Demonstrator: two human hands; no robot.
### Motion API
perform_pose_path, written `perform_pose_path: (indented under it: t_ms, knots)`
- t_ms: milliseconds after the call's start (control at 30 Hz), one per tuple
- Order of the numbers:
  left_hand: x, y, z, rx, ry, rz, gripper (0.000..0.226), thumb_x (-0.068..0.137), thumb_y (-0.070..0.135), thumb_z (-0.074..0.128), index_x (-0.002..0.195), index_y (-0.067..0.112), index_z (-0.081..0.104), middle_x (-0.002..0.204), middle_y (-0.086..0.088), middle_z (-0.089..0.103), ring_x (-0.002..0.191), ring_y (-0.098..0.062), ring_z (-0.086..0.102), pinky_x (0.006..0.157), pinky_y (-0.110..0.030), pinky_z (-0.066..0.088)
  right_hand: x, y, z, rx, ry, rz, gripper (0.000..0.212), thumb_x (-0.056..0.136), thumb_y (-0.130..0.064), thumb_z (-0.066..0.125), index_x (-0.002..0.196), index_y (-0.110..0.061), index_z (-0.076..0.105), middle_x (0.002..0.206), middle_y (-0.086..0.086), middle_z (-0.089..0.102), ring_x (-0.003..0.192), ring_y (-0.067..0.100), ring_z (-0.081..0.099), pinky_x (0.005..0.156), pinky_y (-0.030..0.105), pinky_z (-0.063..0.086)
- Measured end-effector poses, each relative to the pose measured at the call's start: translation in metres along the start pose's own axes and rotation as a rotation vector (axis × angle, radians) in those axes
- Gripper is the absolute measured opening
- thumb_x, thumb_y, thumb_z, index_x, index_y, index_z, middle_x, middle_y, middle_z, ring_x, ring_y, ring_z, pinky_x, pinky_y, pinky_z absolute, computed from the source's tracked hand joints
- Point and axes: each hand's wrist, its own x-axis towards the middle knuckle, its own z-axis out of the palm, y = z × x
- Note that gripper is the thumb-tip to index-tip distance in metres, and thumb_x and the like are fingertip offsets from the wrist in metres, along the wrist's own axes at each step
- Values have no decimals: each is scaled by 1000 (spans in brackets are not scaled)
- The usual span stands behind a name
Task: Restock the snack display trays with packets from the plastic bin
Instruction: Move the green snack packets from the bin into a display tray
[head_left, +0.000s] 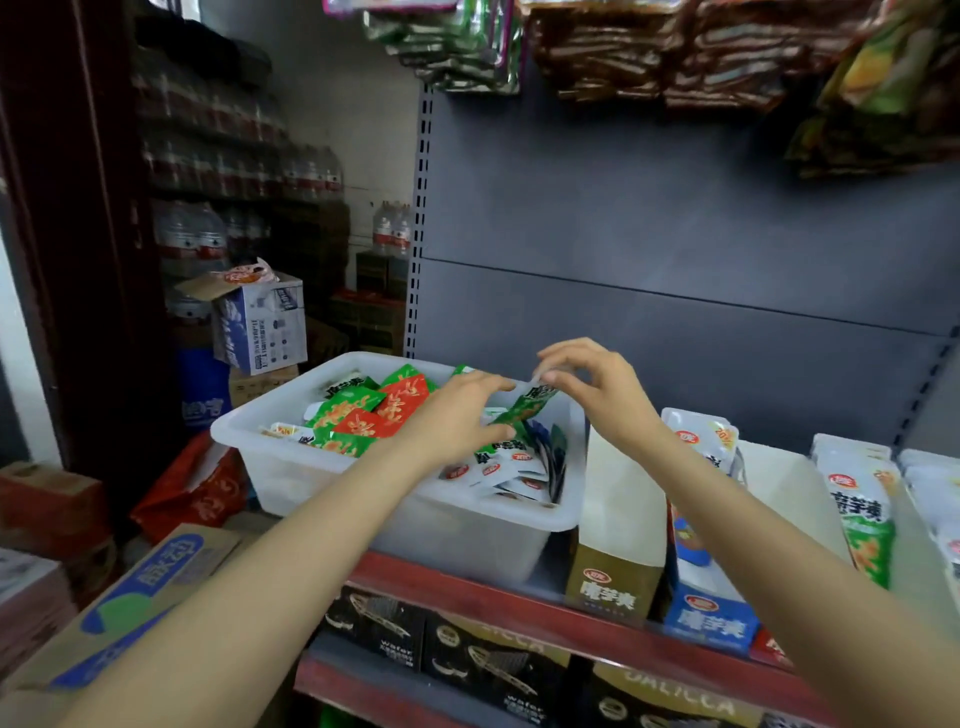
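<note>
Over bin (291, 457), on shelf (467, 587), both hands at work. Right hand (602, 395) pinches top of green packet (527, 405) w/ thumb and forefinger, lifting it upright above bin's right end. Left hand (457, 415) has fingers curled round the packet's lower part, apparently steadying it. Step in hand: pick-up from bin. Trays (618, 519) stand just right of bin; nearest looks low on stock. Next move, by judgement: carry packet right, drop it upright into matching tray. Bin has plenty of packets left.
</note>
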Motion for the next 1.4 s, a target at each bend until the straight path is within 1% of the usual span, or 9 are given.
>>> perform_pose_path:
  t_ms: [200,300,367,467,667,800,967,1100,1400]
  knots:
    - [7,38,3,-20,166,23,19,92,19,55,102,23,70,100,2,72,94,-20,63,79,-31,49,-27,15,-33,135,214,109,22,87,-16,65,79,-37,68,116,2,60,109,-2,50,90,45,49]
    - [8,66,13,-159,58,51,24,90,22,54,112,21,63,103,-1,69,97,-21,61,82,-32,48,-40,20,-46,192,249,158,32,86,-12,65,72,-41,69,100,-8,62,111,15,56,87,52,50]
    - [8,80,22,-178,-44,83,28,89,23,56,117,19,56,101,-5,66,94,-25,59,77,-32,45,-47,18,-56,246,287,190,33,86,-9,63,69,-37,69,86,-11,64,98,26,63,80,48,53]
    - [12,93,26,-93,81,119,16,88,18,59,104,17,59,92,-8,67,91,-30,59,71,-34,45,-56,14,-76,298,354,241,27,88,-8,61,69,-26,66,74,1,67,80,24,65,75,47,53]
    - [20,142,36,-170,168,110,13,87,24,62,100,23,63,96,-4,70,94,-29,59,73,-33,42,-81,31,-122,339,421,409,16,88,-17,65,72,-18,62,80,13,69,71,25,65,71,43,56]
    - [27,180,57,-379,113,120,13,83,19,69,95,16,67,90,-5,72,87,-23,64,73,-30,46,-112,41,-156,553,430,470,10,87,-5,64,82,-13,59,78,5,65,65,14,65,62,26,57]
    - [42,227,90,-590,-29,123,18,81,24,72,96,17,64,98,-3,72,90,-16,67,81,-36,54,-140,52,-206,422,503,480,13,88,-1,61,82,-12,57,79,7,60,70,18,61,64,28,59]
    - [55,244,109,-590,-101,128,43,79,30,75,115,15,57,110,1,63,93,-11,60,81,-24,47,-151,59,-242,293,568,438,13,92,0,55,85,-11,52,78,6,59,70,18,61,62,31,57]
    - [84,243,132,-55,-93,257,61,89,37,60,141,14,38,143,-5,40,134,-23,32,106,-33,28,-156,93,-243,-9,351,499,18,91,-6,57,78,-17,51,94,13,65,90,29,65,77,51,56]
